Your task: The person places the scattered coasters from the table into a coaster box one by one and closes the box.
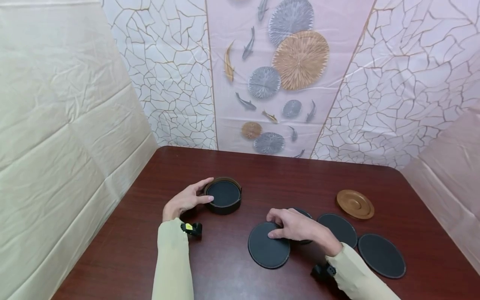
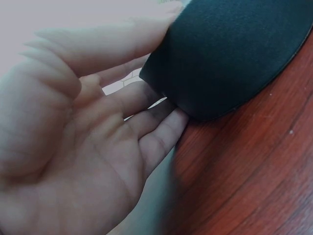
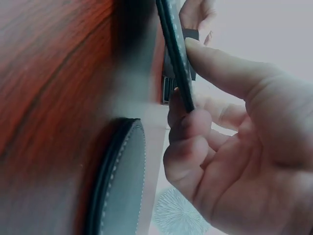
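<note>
My left hand (image 1: 186, 199) grips the side of a round dark coaster holder (image 1: 225, 210), thumb at the near rim and fingers round the far side. A black coaster (image 1: 224, 192) lies inside it. In the left wrist view the holder's black outer wall (image 2: 230, 58) stands on the wood. My right hand (image 1: 300, 225) pinches another round black coaster (image 1: 268, 249) by its edge, thumb on top and fingers beneath. Seen edge-on in the right wrist view, this stitched coaster (image 3: 176, 54) is raised off the table and tilted. A further coaster (image 1: 303, 213) is partly hidden behind the right hand.
Two more black coasters (image 1: 339, 230) (image 1: 382, 255) lie side by side right of the right hand. Behind them is a brown round wooden disc (image 1: 355, 204) with a ringed centre. A patterned cloth (image 1: 180, 83) hangs beyond the dark red table's (image 1: 285, 171) far edge.
</note>
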Motion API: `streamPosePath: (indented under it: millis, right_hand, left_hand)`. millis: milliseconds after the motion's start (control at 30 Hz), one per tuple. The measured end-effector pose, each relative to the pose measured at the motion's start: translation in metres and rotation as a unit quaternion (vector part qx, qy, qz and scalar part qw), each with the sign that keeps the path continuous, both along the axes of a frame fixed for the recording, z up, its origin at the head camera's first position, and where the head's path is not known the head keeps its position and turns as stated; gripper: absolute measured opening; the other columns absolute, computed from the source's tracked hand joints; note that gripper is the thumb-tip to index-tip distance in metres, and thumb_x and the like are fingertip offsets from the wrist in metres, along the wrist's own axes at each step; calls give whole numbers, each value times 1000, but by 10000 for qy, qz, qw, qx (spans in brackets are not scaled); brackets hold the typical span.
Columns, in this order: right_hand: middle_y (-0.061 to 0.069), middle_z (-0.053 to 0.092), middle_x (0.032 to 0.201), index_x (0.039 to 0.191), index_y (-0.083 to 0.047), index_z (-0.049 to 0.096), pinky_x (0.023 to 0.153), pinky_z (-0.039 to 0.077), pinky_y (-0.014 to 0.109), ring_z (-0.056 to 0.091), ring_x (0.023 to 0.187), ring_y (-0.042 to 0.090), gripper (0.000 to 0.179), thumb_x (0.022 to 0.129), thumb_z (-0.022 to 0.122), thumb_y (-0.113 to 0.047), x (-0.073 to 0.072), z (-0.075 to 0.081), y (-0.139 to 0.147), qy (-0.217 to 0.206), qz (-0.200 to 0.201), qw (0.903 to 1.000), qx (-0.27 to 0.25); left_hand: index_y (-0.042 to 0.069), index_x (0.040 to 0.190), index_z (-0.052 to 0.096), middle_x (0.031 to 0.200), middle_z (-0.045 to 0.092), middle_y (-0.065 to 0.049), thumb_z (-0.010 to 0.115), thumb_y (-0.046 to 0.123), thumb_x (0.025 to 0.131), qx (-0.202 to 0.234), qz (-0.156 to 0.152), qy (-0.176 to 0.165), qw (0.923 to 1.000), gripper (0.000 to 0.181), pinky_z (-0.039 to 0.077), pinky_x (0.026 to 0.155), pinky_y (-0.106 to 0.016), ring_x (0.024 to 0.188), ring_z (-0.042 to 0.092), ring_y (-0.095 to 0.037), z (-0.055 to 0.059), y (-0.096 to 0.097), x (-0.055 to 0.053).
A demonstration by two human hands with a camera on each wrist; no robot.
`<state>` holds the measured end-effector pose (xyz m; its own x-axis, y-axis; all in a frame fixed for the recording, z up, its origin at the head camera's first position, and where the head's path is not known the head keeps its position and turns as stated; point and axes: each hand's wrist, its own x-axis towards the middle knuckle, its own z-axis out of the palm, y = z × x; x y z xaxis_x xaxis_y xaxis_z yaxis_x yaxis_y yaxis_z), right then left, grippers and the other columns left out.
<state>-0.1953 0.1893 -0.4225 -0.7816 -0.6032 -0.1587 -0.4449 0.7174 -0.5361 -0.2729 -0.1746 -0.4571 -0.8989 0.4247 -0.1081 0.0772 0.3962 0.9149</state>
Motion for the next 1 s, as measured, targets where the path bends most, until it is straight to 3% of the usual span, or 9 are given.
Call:
streamPosePath:
  millis: [300, 500, 800, 1000]
  right_hand:
    - [-8, 56, 83, 115, -16, 63, 63, 43, 22, 47, 62, 3, 30, 91, 71, -30, 1, 8, 5, 181, 152, 9994, -245]
    - [-7, 58, 85, 115, -16, 62, 62, 45, 23, 50, 59, 3, 26, 93, 69, -27, 1, 11, 6, 207, 103, 9989, -403]
    - [-4, 63, 79, 117, -15, 55, 44, 51, 31, 55, 42, 13, 23, 97, 63, -22, 0, 19, 4, -348, 135, 9961, -804]
    - [-2, 62, 75, 120, -15, 54, 46, 52, 32, 55, 43, 15, 25, 97, 62, -21, -2, 23, 0, -269, 82, 9955, -902]
  left_hand:
    - [23, 154, 32, 153, 43, -7, 69, 22, 92, 23, -71, 81, 9999, 73, 35, 111, -41, 140, 40, -27, -1, 0, -1]
    - [24, 154, 32, 154, 41, -8, 69, 23, 92, 51, -76, 104, 9999, 72, 32, 113, -46, 142, 37, -28, 0, 0, -1]
    - [25, 154, 33, 155, 39, -5, 70, 23, 91, 12, -6, 60, 10000, 72, 29, 116, -47, 145, 33, -26, 0, 0, -1]
    - [25, 154, 33, 156, 38, -5, 70, 24, 91, 12, -21, 53, 10000, 73, 28, 117, -49, 146, 31, -27, 0, 0, -1]
